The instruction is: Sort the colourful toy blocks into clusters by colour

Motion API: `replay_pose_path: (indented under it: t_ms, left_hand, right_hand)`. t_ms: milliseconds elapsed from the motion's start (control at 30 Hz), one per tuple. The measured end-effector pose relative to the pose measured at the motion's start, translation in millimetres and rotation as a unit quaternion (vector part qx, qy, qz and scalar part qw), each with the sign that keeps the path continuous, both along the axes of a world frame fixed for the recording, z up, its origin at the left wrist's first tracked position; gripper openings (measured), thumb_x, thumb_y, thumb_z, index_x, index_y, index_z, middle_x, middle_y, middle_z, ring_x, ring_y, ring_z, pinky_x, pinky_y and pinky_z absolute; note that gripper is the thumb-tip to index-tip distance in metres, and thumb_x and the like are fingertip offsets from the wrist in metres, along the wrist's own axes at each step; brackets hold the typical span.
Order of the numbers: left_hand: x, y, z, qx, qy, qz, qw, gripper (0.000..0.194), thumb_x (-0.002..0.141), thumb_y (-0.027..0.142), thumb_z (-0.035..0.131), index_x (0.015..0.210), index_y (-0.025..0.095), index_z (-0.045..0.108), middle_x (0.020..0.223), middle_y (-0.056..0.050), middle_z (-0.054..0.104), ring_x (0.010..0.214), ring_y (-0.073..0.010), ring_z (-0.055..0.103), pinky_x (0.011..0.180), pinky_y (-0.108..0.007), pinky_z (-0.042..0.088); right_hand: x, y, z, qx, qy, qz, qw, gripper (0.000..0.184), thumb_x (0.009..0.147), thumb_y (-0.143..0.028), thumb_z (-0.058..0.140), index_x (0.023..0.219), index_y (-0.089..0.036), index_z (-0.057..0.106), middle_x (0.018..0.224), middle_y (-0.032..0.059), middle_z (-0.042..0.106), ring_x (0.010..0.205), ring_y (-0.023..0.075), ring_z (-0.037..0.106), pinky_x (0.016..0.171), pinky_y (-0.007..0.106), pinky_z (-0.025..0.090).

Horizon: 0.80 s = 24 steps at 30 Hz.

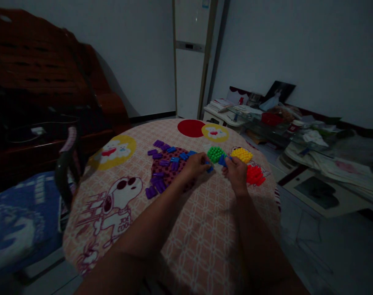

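Over the right half of the round table, my left hand has its fingers closed on a small blue plastic piece. A little to its right, my right hand pinches another blue plastic piece. The two pieces are apart. Just beyond the hands sits a cluster of green beads. Yellow beads lie behind my right hand, and red pieces lie to its right. Left of my left hand, several purple pieces and a few blue pieces are scattered. The dim light hides their finer shape.
A patterned cloth covers the table. At left stands a chair with a blue cushion, with a wooden bench behind it. A cluttered glass-topped cabinet runs along the right wall. A tall white cabinet-like unit stands in the corner.
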State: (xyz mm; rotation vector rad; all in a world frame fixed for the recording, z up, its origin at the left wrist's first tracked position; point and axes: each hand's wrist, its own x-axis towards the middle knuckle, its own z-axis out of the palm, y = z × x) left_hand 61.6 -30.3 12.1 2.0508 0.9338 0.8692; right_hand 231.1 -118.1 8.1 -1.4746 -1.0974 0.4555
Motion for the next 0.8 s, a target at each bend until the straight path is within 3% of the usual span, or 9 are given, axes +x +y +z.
replay_pose_path:
  t_ms: [133, 300, 500, 667, 800]
  left_hand:
    - [24, -20, -11.2, 0.049, 0.048, 0.005, 0.998, 0.009, 0.071, 0.014, 0.067, 0.079, 0.018, 0.065, 0.074, -0.001, 0.067, 0.070, -0.0158, 0.060, 0.068, -0.026, 0.045]
    - [42, -27, -18.3, 0.028, 0.029, 0.035, 0.999, 0.007, 0.074, 0.015, 0.064, 0.080, 0.018, 0.065, 0.079, -0.003, 0.068, 0.073, -0.0168, 0.060, 0.069, -0.027, 0.045]
    - [66, -40, -23.6, -0.023, 0.005, 0.046, 0.999, 0.003, 0.073, 0.017, 0.065, 0.076, 0.018, 0.065, 0.074, -0.003, 0.067, 0.073, -0.0179, 0.061, 0.067, -0.029, 0.043]
    - [71, -46, -31.2, -0.072, -0.012, 0.014, 0.997, 0.023, 0.065, 0.012, 0.068, 0.087, 0.016, 0.067, 0.078, -0.003, 0.067, 0.072, -0.0165, 0.061, 0.065, -0.027, 0.044]
    - [74, -48, -38.9, -0.098, -0.032, 0.003, 0.995, 0.029, 0.064, 0.010, 0.067, 0.093, 0.015, 0.066, 0.080, -0.001, 0.066, 0.071, -0.0146, 0.061, 0.063, -0.024, 0.044]
  right_hand:
    - [32, -6, 7.3, 0.048, -0.121, -0.174, 0.976, 0.041, 0.085, -0.053, 0.053, 0.059, -0.021, 0.052, 0.054, -0.0021, 0.051, 0.055, 0.0142, 0.053, 0.052, 0.024, 0.038]
    - [50, -10, 8.6, 0.024, -0.193, -0.275, 0.941, 0.035, 0.082, -0.043, 0.055, 0.058, -0.018, 0.060, 0.055, -0.0001, 0.056, 0.056, 0.0154, 0.051, 0.057, 0.027, 0.037]
    - [52, -2, -1.5, 0.005, -0.171, -0.286, 0.943, 0.027, 0.078, -0.038, 0.058, 0.077, -0.014, 0.072, 0.071, 0.0070, 0.071, 0.067, 0.0201, 0.063, 0.066, 0.029, 0.046]
    - [55, 2, -9.5, -0.001, -0.141, -0.269, 0.953, 0.034, 0.081, -0.040, 0.057, 0.087, -0.012, 0.075, 0.077, 0.0094, 0.073, 0.067, 0.0205, 0.064, 0.062, 0.029, 0.049]
    - [54, -2, -5.2, -0.003, -0.159, -0.276, 0.948, 0.033, 0.079, -0.040, 0.059, 0.083, -0.012, 0.076, 0.074, 0.0094, 0.073, 0.068, 0.0212, 0.064, 0.064, 0.030, 0.048]
